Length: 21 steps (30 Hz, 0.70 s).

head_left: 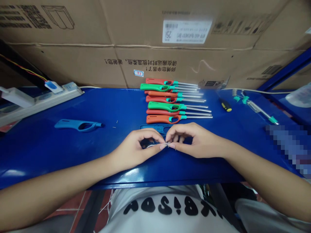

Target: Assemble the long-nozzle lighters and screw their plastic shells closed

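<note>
My left hand [139,145] and my right hand [191,139] meet fingertip to fingertip near the front of the blue table [73,152]. Both pinch a thin white wire [155,145] that runs between them. Just behind my fingers lies a blue lighter-handle shell [155,128], partly hidden by my hands. Beyond it, several long-nosed lighters [170,100] with red and green handles and metal tubes lie in a row.
A separate blue handle shell [77,125] lies at the left. A white power strip [39,98] sits far left. A yellow-handled screwdriver [225,105] and loose metal tube parts [259,111] lie at the right. Cardboard boxes [155,45] wall the back.
</note>
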Motion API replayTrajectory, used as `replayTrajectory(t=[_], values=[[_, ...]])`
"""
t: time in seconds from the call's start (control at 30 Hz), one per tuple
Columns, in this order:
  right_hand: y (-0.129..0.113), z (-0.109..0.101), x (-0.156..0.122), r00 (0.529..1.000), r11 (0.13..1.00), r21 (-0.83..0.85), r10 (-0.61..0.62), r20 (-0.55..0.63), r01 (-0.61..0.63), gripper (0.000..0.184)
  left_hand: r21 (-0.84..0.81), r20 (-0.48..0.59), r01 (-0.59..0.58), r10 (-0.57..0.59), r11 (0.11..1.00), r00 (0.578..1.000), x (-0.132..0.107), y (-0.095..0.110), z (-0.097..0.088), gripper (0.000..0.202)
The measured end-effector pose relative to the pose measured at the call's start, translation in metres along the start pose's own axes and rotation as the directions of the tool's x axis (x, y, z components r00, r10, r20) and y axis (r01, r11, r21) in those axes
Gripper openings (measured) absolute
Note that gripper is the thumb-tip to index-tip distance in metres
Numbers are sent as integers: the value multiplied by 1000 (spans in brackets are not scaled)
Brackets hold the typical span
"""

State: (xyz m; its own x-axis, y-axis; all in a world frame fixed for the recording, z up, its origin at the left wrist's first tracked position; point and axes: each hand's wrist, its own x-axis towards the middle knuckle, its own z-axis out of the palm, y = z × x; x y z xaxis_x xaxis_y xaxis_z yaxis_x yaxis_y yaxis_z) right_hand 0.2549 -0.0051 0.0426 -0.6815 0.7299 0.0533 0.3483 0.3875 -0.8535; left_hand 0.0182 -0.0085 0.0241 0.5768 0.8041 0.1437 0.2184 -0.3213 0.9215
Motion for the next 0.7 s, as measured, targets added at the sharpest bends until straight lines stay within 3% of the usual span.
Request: replayTrajectory(t=[0.13,0.3,0.43,0.7], values=[[1,1,-2,992,986,-117,-125,-24,121,8,-47,-5,48,-48,998,999,1,-1,-1,9],[3,1,-4,957,908,-313,-291,5,278,6,-77,-36,5,-8,997,999,1,0,-3,7],[3,0,-5,939,861,-393,-343,18,322,9,-94,-37,-33,30,995,999,1,-1,-4,5],[2,1,-4,892,793,-500,-445,-82,349,10,-128,-77,-21,11,992,997,0,-2,-4,5]])
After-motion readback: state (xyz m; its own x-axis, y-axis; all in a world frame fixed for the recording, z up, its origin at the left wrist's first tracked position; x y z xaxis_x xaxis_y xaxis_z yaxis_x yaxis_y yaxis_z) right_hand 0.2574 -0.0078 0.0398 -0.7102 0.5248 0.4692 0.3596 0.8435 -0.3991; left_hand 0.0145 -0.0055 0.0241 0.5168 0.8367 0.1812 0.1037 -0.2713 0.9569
